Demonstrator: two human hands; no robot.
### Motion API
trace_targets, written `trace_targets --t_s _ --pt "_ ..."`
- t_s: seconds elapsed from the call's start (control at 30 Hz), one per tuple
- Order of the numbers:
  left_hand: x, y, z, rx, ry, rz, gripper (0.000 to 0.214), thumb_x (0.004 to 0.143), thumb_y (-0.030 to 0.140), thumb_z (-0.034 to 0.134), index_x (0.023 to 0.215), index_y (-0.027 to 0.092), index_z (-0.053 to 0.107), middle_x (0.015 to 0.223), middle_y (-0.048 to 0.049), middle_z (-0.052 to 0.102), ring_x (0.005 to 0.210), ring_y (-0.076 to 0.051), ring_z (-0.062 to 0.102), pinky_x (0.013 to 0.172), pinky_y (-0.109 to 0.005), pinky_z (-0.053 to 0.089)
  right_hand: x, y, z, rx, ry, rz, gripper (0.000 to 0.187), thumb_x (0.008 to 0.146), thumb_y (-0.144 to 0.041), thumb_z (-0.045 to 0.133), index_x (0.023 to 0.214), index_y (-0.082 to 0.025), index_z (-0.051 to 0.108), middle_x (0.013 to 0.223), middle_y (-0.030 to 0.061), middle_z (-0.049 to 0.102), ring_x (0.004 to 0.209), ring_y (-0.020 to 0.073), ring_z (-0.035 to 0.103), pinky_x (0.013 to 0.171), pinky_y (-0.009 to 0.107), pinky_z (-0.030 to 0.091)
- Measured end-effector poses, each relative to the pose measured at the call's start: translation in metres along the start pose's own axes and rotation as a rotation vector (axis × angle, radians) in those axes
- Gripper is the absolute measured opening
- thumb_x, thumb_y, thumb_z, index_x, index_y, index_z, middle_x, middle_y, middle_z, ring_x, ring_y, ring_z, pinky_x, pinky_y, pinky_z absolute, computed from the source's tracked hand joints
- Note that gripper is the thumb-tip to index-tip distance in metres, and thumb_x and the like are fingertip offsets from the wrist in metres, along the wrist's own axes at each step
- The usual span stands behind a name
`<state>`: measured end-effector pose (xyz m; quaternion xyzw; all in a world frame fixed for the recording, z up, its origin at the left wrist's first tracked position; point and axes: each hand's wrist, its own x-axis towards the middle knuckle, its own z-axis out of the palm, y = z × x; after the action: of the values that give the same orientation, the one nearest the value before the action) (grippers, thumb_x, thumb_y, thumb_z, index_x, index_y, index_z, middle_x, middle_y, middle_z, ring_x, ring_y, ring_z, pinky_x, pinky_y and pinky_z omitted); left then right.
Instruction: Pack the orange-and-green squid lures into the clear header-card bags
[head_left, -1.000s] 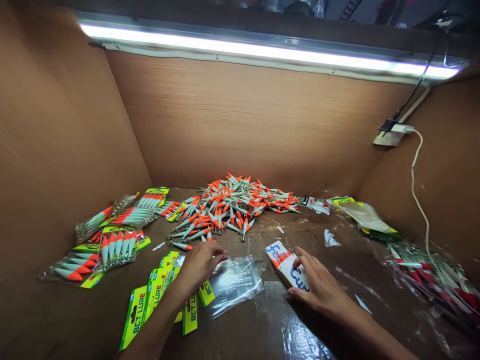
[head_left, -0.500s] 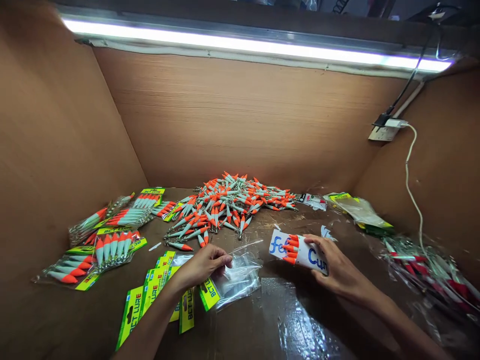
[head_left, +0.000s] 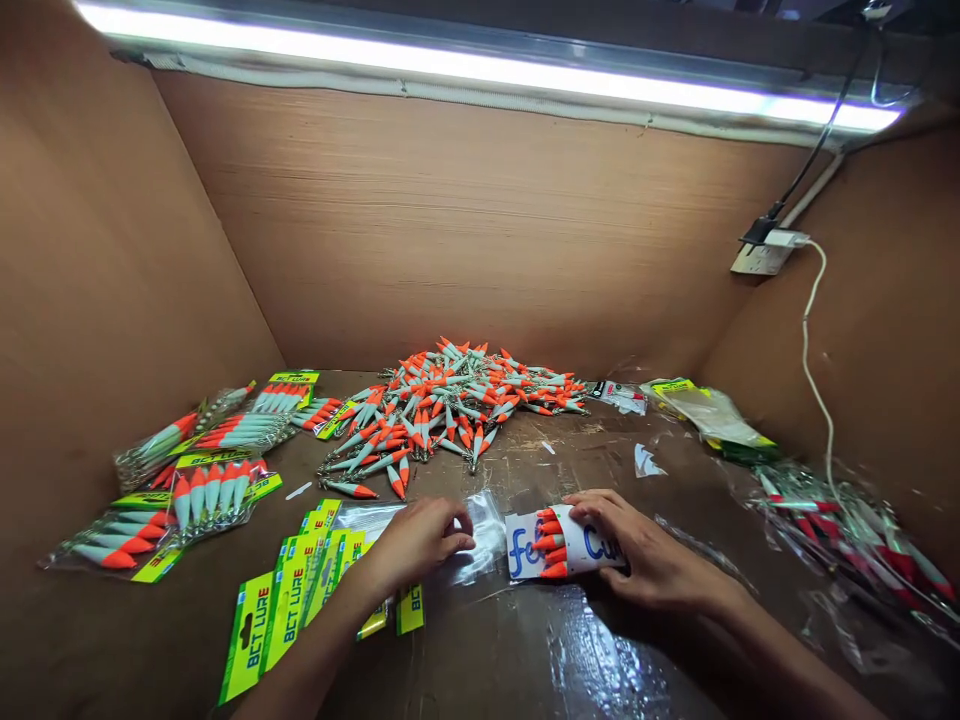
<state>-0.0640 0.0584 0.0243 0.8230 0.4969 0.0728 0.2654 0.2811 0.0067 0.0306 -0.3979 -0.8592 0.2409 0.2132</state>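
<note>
My right hand (head_left: 630,545) is closed around a white card sleeve (head_left: 592,540) with blue handwriting. Several orange-tipped fishing lures (head_left: 553,545) stick out of its left end, side by side. Just left of it, my left hand (head_left: 427,540) has curled fingers at a clear plastic bag (head_left: 484,535), seemingly gripping its edge; the exact contact is hidden. The bag's mouth faces the lure tips. Beneath my left forearm lie several flat bags with yellow-green header cards (head_left: 292,590) printed BCT LURE.
A big heap of orange and pale lures (head_left: 450,400) lies at the back. Filled lure packs (head_left: 214,490) are stacked on the left. Along the right are a pile of bags (head_left: 712,415) and red-and-white packed lures (head_left: 855,530) under a white cable (head_left: 814,370). Plastic scraps (head_left: 646,461) dot the table.
My right hand has brought the sleeve of lures left and down, close to the bag. My left hand has shifted slightly right, and its thumb and fingertips look farther apart.
</note>
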Motion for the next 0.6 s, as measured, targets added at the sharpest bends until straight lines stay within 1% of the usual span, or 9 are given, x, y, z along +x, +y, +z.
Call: trace_targets --t_s 0.07,0.2,0.3,0.37,0.4,0.47,0.53,0.57,0.6 --pt "0.0 0.004 0.001 0.042 0.017 0.046 0.023 0.085 0.038 0.065 0.105 0.029 0.071 0.09 -0.0003 0.071 0.084 -0.021 0.064 0.069 -0.026 0.039 0.002 -0.001 0.004 0.019 -0.013 0.002 0.067 0.064 -0.005 0.055 0.128 -0.023 0.051 0.142 0.0107 0.048 0.131 0.0274 0.045 0.11 0.042 0.039" --pt "0.002 0.007 0.007 0.147 0.123 0.154 0.042 0.083 0.033 0.071 0.124 0.033 0.062 0.11 -0.0028 0.066 0.104 -0.025 0.059 0.085 -0.031 0.042 0.006 -0.003 0.012 0.027 -0.024 -0.008 0.066 0.062 -0.004 0.057 0.125 -0.023 0.052 0.139 0.0099 0.051 0.128 0.0274 0.047 0.107 0.042 0.041" --pt "0.002 0.01 0.014 0.201 0.135 0.165 0.036 0.085 0.032 0.069 0.121 0.032 0.063 0.113 -0.0047 0.063 0.107 -0.026 0.057 0.088 -0.034 0.044 0.005 -0.001 0.015 0.037 -0.037 -0.011 0.068 0.063 -0.005 0.058 0.128 -0.024 0.051 0.139 0.0087 0.051 0.127 0.0263 0.047 0.108 0.041 0.04" --pt "0.0 0.015 0.019 0.185 0.152 0.131 0.029 0.089 0.032 0.064 0.118 0.029 0.064 0.112 -0.0055 0.064 0.106 -0.026 0.059 0.088 -0.035 0.045 0.004 0.001 0.016 0.05 -0.045 -0.007 0.07 0.063 -0.006 0.059 0.13 -0.024 0.05 0.14 0.0085 0.05 0.127 0.0259 0.047 0.108 0.04 0.04" --pt "-0.001 0.018 0.022 0.157 0.158 0.116 0.029 0.093 0.032 0.059 0.121 0.029 0.062 0.112 -0.0058 0.065 0.105 -0.026 0.059 0.089 -0.035 0.045 0.003 0.002 0.017 0.058 -0.052 -0.006 0.071 0.063 -0.006 0.06 0.131 -0.024 0.049 0.14 0.0085 0.05 0.127 0.0259 0.048 0.108 0.04 0.04" --pt "-0.003 0.025 0.026 0.087 0.126 0.128 0.038 0.098 0.03 0.048 0.136 0.031 0.05 0.117 -0.0062 0.065 0.108 -0.025 0.061 0.092 -0.036 0.046 0.003 0.002 0.019 0.074 -0.074 -0.012 0.072 0.063 -0.007 0.061 0.132 -0.024 0.049 0.14 0.0085 0.05 0.127 0.0263 0.048 0.109 0.04 0.039" --pt "-0.002 0.031 0.029 0.062 0.044 0.182 0.052 0.099 0.026 0.042 0.149 0.035 0.031 0.129 -0.0068 0.061 0.114 -0.025 0.06 0.094 -0.037 0.045 0.004 0.001 0.021 0.087 -0.088 -0.026 0.072 0.062 -0.007 0.061 0.132 -0.024 0.05 0.14 0.0084 0.051 0.127 0.0264 0.048 0.109 0.04 0.039" --pt "0.0 0.034 0.029 0.078 0.0 0.205 0.058 0.098 0.023 0.042 0.151 0.037 0.026 0.132 -0.007 0.058 0.116 -0.026 0.059 0.094 -0.037 0.045 0.005 0.0 0.022 0.091 -0.088 -0.032 0.072 0.062 -0.007 0.061 0.131 -0.024 0.05 0.139 0.0083 0.051 0.127 0.0263 0.048 0.109 0.04 0.039" --pt "0.001 0.036 0.029 0.105 -0.038 0.219 0.06 0.096 0.019 0.042 0.151 0.039 0.028 0.133 -0.0069 0.057 0.114 -0.027 0.06 0.093 -0.038 0.046 0.006 -0.001 0.023 0.096 -0.086 -0.035 0.072 0.062 -0.007 0.061 0.131 -0.024 0.051 0.138 0.0083 0.052 0.126 0.0262 0.049 0.109 0.04 0.039"
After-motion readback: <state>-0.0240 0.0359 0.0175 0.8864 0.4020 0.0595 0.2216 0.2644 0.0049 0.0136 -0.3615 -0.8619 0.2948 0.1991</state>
